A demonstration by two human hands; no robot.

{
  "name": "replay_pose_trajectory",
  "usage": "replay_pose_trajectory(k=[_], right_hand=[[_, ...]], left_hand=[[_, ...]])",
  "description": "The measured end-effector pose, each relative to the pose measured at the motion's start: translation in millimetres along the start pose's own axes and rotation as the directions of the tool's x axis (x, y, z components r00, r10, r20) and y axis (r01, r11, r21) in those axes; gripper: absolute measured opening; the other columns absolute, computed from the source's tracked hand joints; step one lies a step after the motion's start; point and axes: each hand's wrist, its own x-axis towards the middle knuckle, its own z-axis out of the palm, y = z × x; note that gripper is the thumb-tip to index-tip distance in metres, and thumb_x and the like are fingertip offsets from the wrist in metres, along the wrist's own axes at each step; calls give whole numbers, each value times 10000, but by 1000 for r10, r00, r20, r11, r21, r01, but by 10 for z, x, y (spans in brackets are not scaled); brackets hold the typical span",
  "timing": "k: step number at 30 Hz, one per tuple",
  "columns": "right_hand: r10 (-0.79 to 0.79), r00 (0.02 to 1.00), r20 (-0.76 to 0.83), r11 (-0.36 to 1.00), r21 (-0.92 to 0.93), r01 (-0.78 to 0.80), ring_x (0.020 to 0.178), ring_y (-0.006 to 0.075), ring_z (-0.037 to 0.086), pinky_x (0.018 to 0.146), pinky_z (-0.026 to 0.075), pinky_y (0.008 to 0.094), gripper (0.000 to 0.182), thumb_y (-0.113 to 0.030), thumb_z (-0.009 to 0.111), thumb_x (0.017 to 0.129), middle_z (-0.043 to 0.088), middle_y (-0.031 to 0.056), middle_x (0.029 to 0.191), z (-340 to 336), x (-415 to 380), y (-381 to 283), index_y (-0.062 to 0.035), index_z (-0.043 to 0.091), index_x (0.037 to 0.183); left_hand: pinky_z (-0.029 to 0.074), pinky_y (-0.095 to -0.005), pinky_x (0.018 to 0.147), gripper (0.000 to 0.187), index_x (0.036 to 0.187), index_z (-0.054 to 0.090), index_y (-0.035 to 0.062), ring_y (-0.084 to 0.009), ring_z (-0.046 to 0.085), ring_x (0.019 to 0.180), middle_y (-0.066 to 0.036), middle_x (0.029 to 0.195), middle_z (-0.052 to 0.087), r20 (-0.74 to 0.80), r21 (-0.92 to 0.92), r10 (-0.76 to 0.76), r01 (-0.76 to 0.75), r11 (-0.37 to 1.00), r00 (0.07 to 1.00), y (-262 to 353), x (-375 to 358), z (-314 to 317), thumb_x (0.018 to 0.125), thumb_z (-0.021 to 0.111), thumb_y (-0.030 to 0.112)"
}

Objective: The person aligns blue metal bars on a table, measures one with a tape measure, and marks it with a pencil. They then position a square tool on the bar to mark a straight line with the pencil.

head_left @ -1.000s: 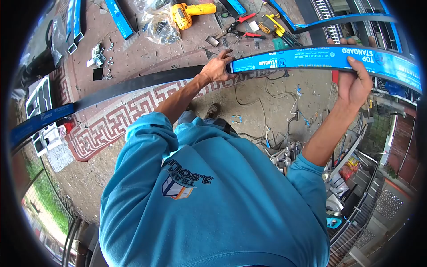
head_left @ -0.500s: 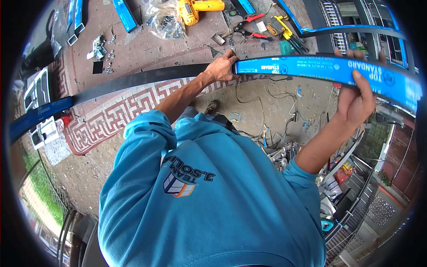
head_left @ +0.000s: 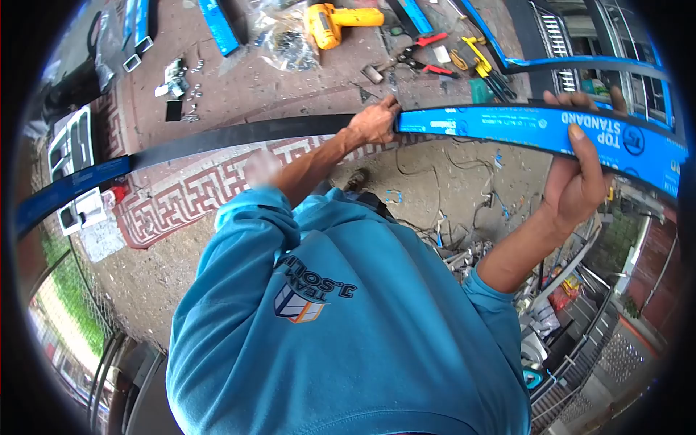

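Note:
A long dark aluminium profile (head_left: 246, 138) spans the view from left to right, bare in its middle stretch. Blue protective film (head_left: 500, 123) printed "TOP STANDARD" covers its right part, and more blue film wraps its far left end. My left hand (head_left: 375, 121) is closed around the profile where the right-hand film begins. Further right, my right hand (head_left: 580, 170) grips the film-covered part, thumb on the near face and fingertips showing over the far edge.
Beyond the profile, a worktable (head_left: 283, 90) carries a yellow power tool (head_left: 330, 25), red-handled cutters (head_left: 420, 58), yellow-handled pliers (head_left: 478, 58), a plastic bag (head_left: 286, 43) and loose small hardware (head_left: 192, 94). A blue-filmed frame (head_left: 580, 64) stands at right. Cables (head_left: 435, 177) lie on the ground.
The whole view has shifted, so the table items appear slightly lower and further right. Both hands keep their hold on the profile, with little change in their places along it.

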Motion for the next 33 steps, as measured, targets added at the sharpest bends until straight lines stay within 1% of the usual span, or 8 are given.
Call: replay_pose_trajectory(k=[4,7,10,24,28,30,31,33], right_hand=[[8,999,51,998,-66,-5,1059,362,538,1007,329,553,562,-4,462,789,553,229,1079,-142,-26,142,37,280,1318],[-62,998,-8,998,17,62,1069,396,530,1010,349,522,397,-31,430,821,542,238,1112,-135,-31,277,117,413,1189],[-11,998,-62,994,-106,4,1046,381,537,987,368,521,558,-60,433,796,541,251,1073,13,-41,203,105,244,1295],[-87,994,-66,988,-134,78,983,371,577,897,469,513,469,-28,409,718,547,266,1041,52,-30,254,172,401,1142],[-97,994,-43,991,-97,93,1008,378,562,966,399,472,454,-89,431,756,572,246,1022,72,-78,369,149,435,1143],[-309,950,-49,796,-560,230,918,337,591,935,426,441,534,-92,460,748,594,240,947,360,-217,316,126,328,1217],[-291,947,-136,802,-575,163,832,305,603,871,466,409,598,-92,495,740,601,237,894,442,-250,313,87,253,1257],[-191,941,-279,971,-194,139,790,270,606,800,483,384,602,-39,525,732,594,229,889,430,-149,367,56,289,1277]], left_hand=[[501,-432,766,494,1015,534,-16,-377,578,906,-202,1092,494,90,23,-38,36,999,995,-114,50,149,637,704,252],[503,-440,721,536,1023,497,-24,-378,584,849,-181,1038,484,20,42,26,-27,999,999,-136,8,111,622,716,258],[481,-431,767,605,1045,476,-16,-358,558,918,-173,1020,488,-82,20,117,-116,993,990,-28,-51,-27,629,734,338],[490,-433,732,566,985,464,-3,-362,572,875,-166,958,502,-56,63,74,-71,996,996,-67,22,101,629,743,337],[493,-435,724,587,1034,435,6,-366,572,877,-168,977,496,-4,87,27,-27,996,1000,-115,54,95,636,744,309],[500,-441,706,538,1036,432,12,-362,582,864,-172,993,501,43,76,-12,8,997,999,-81,-7,176,656,716,266],[507,-443,694,478,1024,438,13,-356,592,857,-175,1001,507,47,97,18,-23,995,999,-73,-2,89,676,685,230],[509,-438,689,490,1041,429,22,-359,591,856,-169,1020,500,44,96,-36,32,995,998,26,-4,38,673,684,221]])
